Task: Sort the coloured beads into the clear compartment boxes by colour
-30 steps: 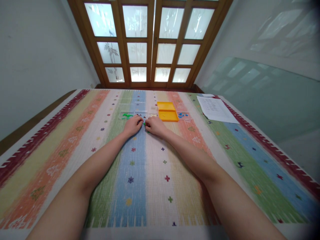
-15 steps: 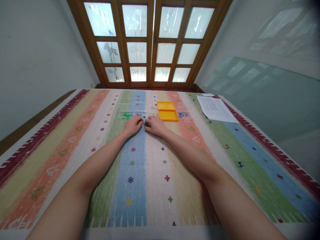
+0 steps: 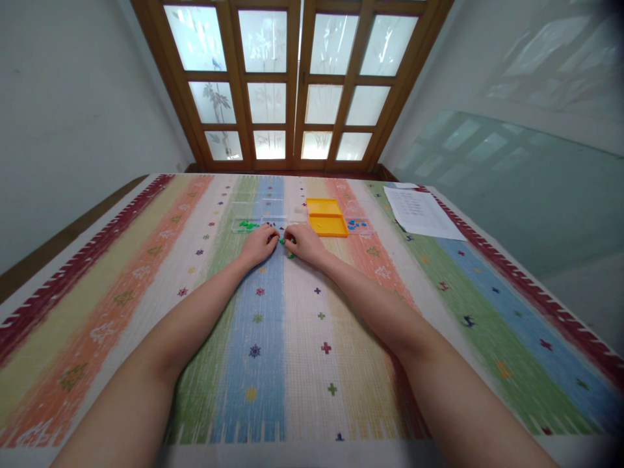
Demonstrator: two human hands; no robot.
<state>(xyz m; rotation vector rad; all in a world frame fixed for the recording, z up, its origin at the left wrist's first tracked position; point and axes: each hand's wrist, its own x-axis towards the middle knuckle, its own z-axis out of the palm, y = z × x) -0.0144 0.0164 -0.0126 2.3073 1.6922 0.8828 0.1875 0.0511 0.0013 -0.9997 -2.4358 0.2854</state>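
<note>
My left hand [image 3: 260, 244] rests on the blue stripe of the cloth, its fingers closed on something too small to make out. Just right of it, my right hand [image 3: 302, 243] is curled with thumb and fingers together; what they hold, if anything, is hidden. Small green pieces [image 3: 291, 255] lie by and under my right hand, and another green piece [image 3: 281, 241] sits between the hands. Behind my left hand stands a clear box with green pieces [image 3: 247, 225]. Dark red bits [image 3: 271, 225] show in a clear compartment beside it.
An open yellow box [image 3: 327, 225] stands right of my right hand. Beyond it is a clear box with blue pieces [image 3: 357, 224]. White printed sheets [image 3: 423, 213] lie at the back right of the striped tablecloth [image 3: 302, 364].
The fingers of my right hand have lifted slightly and shifted, so more of the green pieces near them shows. My left hand has stayed almost still.
</note>
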